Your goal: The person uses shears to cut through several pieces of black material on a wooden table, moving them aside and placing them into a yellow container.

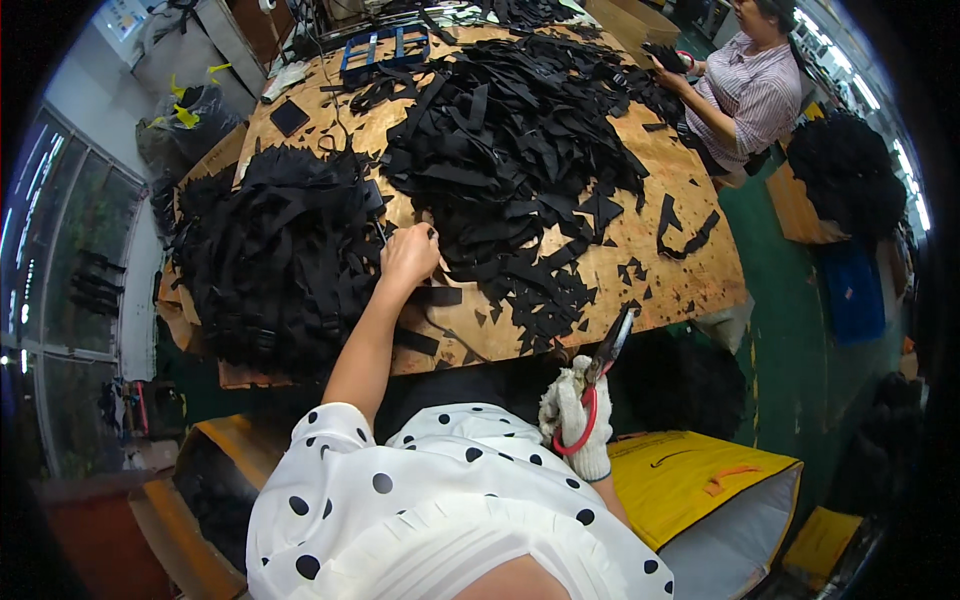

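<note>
My right hand (pixel 580 415), in a white knit glove, grips a pair of scissors (pixel 612 345) with red handles. The blades point up and away, over the table's near edge. My bare left hand (pixel 408 256) reaches onto the table with its fingers closed, between two heaps of black material. A small dark bit shows at its fingers, but what it holds is mostly hidden. Left of that hand lies a large pile of black straps (pixel 270 250). Beyond and to the right spreads a heap of cut black strap pieces (pixel 500 130).
Small black offcuts litter the wooden table (pixel 680 290). A blue rack (pixel 385 50) and a dark flat rectangular object (pixel 290 118) lie toward the back. A co-worker (pixel 745 95) stands at the far right, handling black pieces. Beside me is an open yellow bag (pixel 700 470); cardboard boxes (pixel 185 510) stand at lower left.
</note>
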The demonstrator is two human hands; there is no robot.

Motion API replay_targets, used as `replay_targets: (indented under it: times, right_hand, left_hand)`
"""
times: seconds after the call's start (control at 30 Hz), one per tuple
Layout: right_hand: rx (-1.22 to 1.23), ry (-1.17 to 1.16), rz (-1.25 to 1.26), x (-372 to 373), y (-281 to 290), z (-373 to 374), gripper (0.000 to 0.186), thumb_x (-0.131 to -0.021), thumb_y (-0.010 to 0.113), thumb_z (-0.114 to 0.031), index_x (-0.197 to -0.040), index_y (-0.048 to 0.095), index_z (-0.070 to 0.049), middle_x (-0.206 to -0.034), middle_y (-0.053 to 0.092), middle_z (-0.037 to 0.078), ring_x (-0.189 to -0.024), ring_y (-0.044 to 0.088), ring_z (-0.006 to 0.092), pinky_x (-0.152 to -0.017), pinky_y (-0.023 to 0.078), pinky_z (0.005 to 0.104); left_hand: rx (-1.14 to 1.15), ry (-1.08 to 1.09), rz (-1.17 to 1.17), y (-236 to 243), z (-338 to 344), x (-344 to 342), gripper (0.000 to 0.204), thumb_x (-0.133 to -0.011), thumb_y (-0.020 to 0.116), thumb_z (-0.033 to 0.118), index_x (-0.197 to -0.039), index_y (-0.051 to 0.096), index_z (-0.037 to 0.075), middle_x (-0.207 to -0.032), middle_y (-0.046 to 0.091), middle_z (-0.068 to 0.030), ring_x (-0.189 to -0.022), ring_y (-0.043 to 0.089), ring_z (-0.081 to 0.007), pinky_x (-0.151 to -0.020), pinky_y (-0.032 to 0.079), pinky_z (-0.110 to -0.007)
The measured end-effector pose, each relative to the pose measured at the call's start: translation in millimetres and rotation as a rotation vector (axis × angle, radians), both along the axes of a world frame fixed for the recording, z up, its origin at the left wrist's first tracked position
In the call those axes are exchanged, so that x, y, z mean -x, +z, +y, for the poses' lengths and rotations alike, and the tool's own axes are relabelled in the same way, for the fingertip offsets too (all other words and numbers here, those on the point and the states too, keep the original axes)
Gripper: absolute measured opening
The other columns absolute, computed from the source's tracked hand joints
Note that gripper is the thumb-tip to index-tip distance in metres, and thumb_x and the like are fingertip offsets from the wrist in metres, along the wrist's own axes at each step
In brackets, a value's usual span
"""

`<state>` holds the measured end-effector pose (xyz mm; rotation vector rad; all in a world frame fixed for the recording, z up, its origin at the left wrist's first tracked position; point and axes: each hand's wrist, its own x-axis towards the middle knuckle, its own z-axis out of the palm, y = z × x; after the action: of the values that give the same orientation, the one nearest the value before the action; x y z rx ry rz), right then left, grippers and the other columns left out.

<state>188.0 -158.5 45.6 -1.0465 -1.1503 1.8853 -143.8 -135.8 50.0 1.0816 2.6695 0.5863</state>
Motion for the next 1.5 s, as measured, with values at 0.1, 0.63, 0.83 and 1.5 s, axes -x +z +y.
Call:
replay_targets:
  times: [0.1, 0.63, 0.83, 1.5]
  right_hand:
    - [-0.013, 0.002, -0.034, -2, -3, 2, 0.04, -0.086, 0.058, -0.011, -0.121, 0.038, -0.007, -0.075, 0.052, 0.003, -0.053, 0.051, 0.0109, -0.043, 0.043, 0.0239]
    - [-0.084, 0.066, -0.175, -2, -1, 4, 0.044, -0.086, 0.059, -0.017, -0.122, 0.038, -0.003, -0.079, 0.053, 0.003, -0.058, 0.054, 0.0106, -0.048, 0.045, 0.0246]
    - [-0.059, 0.071, -0.141, -1, -1, 6, 0.042, -0.086, 0.058, -0.016, -0.121, 0.039, -0.003, -0.079, 0.054, 0.003, -0.059, 0.053, 0.0101, -0.049, 0.045, 0.0243]
    - [-0.402, -0.111, -0.124, 43, 42, 53, 0.046, -0.084, 0.06, -0.011, -0.124, 0.039, -0.005, -0.091, 0.055, 0.003, -0.075, 0.054, 0.0087, -0.064, 0.047, 0.0233]
  left_hand:
    - [-0.047, 0.029, -0.057, -17, 11, 13, 0.025, -0.081, 0.059, 0.027, -0.095, 0.066, 0.008, -0.096, 0.063, -0.022, -0.092, 0.059, -0.0398, -0.079, 0.047, -0.047]
    - [-0.221, -0.032, -0.162, -18, 40, -10, 0.035, -0.075, 0.065, 0.027, -0.103, 0.062, 0.006, -0.094, 0.064, -0.0214, -0.087, 0.06, -0.0413, -0.077, 0.047, -0.047]
    - [-0.362, -0.014, -0.895, 32, 9, -17, 0.022, -0.083, 0.056, 0.015, -0.098, 0.062, 0.002, -0.064, 0.045, 0.003, -0.056, 0.038, -0.0063, -0.057, 0.032, -0.024]
    - [-0.145, -0.667, -1.176, 26, -20, -94, 0.013, -0.083, 0.06, 0.014, -0.083, 0.062, 0.001, -0.079, 0.059, 0.0009, -0.072, 0.049, -0.0061, -0.063, 0.04, -0.022]
